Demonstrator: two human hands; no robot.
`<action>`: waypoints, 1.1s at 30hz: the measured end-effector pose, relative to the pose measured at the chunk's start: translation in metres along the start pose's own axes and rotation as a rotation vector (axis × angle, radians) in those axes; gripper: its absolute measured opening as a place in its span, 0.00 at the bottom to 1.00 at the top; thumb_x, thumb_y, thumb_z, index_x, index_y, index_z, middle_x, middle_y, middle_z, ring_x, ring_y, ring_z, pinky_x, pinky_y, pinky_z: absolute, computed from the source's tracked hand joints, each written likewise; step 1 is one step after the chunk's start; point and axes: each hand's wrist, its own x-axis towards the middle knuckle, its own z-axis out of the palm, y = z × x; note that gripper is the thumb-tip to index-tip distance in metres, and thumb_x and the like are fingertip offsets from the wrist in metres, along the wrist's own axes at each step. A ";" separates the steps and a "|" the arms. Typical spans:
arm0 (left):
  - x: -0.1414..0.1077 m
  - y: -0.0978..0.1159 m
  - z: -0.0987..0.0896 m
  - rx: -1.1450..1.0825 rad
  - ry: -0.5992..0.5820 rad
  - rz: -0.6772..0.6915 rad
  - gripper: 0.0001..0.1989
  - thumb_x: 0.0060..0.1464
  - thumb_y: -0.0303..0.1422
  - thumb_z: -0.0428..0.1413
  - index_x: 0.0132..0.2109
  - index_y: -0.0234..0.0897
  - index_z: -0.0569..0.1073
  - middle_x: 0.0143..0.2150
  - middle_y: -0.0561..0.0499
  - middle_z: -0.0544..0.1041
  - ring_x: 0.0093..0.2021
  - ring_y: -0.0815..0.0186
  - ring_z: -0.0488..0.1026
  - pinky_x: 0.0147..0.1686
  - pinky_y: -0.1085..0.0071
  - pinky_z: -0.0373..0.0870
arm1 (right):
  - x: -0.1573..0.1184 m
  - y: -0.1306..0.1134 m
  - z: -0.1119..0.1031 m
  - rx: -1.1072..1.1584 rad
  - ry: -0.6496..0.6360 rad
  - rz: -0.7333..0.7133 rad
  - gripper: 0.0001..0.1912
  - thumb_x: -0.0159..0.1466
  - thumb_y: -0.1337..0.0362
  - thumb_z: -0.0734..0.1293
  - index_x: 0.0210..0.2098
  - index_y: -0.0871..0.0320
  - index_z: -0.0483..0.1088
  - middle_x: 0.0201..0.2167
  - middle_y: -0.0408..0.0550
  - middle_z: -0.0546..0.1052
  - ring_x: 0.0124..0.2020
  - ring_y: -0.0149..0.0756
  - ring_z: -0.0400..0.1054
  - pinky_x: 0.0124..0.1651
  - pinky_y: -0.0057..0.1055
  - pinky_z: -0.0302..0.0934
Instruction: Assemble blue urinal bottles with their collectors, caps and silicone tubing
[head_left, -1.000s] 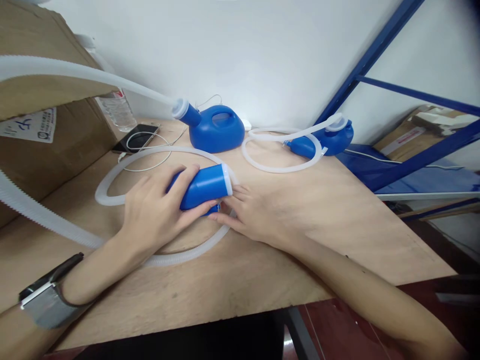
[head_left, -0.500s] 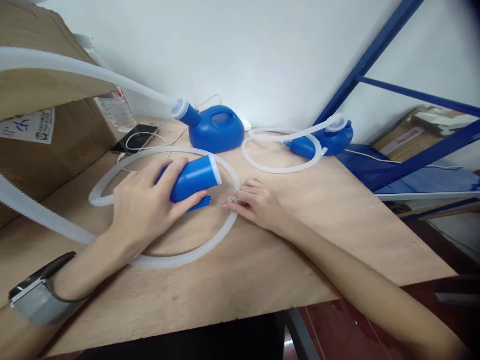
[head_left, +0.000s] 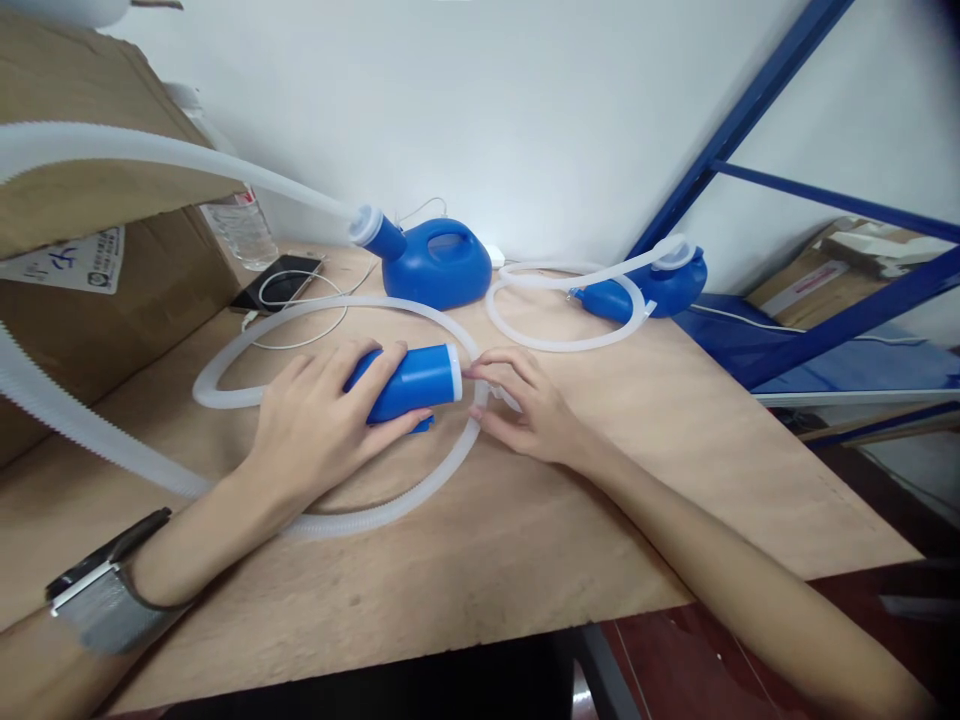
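Observation:
My left hand (head_left: 315, 415), wearing a grey-strapped watch, is wrapped round a blue urinal bottle (head_left: 420, 382) lying on its side. The white rim of its mouth points right, towards my right hand, and much of the body is hidden under my left palm. My right hand (head_left: 529, 405) is at that rim, index fingertip close against it, thumb lower down. Between thumb and fingers sits a small translucent plastic piece (head_left: 504, 398), partly covered, its kind unclear. A white corrugated hose (head_left: 420, 490) loops on the table around the bottle and passes under my right fingers.
A second blue bottle (head_left: 442, 268) stands behind, a hose running left from its neck. A third blue bottle (head_left: 679, 285) lies right with a coiled hose (head_left: 547, 345). At left are a cardboard box (head_left: 150, 300), a water bottle (head_left: 244, 230) and a phone (head_left: 281, 280); blue shelving (head_left: 750, 130) borders the right.
My left hand has moved the held bottle slightly right and down, bringing its rim up to my right hand. My right fingers have spread and lifted towards the rim.

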 end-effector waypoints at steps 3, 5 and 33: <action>-0.001 0.000 0.000 -0.005 0.001 0.039 0.29 0.67 0.53 0.59 0.65 0.39 0.72 0.55 0.39 0.83 0.44 0.49 0.82 0.40 0.57 0.73 | 0.005 -0.023 0.009 0.209 0.033 0.113 0.14 0.73 0.55 0.70 0.56 0.51 0.74 0.53 0.54 0.78 0.55 0.47 0.74 0.58 0.49 0.71; 0.000 0.001 -0.001 -0.009 0.011 0.066 0.29 0.68 0.52 0.59 0.65 0.38 0.72 0.54 0.39 0.83 0.43 0.50 0.82 0.41 0.58 0.73 | 0.008 -0.032 0.014 0.305 0.048 0.187 0.08 0.76 0.56 0.68 0.47 0.51 0.77 0.47 0.51 0.80 0.52 0.44 0.74 0.58 0.46 0.71; 0.006 -0.002 0.000 -0.153 0.100 0.076 0.29 0.67 0.55 0.60 0.65 0.43 0.72 0.55 0.42 0.84 0.46 0.52 0.85 0.40 0.62 0.78 | 0.014 -0.036 -0.017 0.537 0.103 0.220 0.14 0.75 0.52 0.68 0.38 0.52 0.81 0.36 0.47 0.83 0.39 0.39 0.79 0.45 0.39 0.75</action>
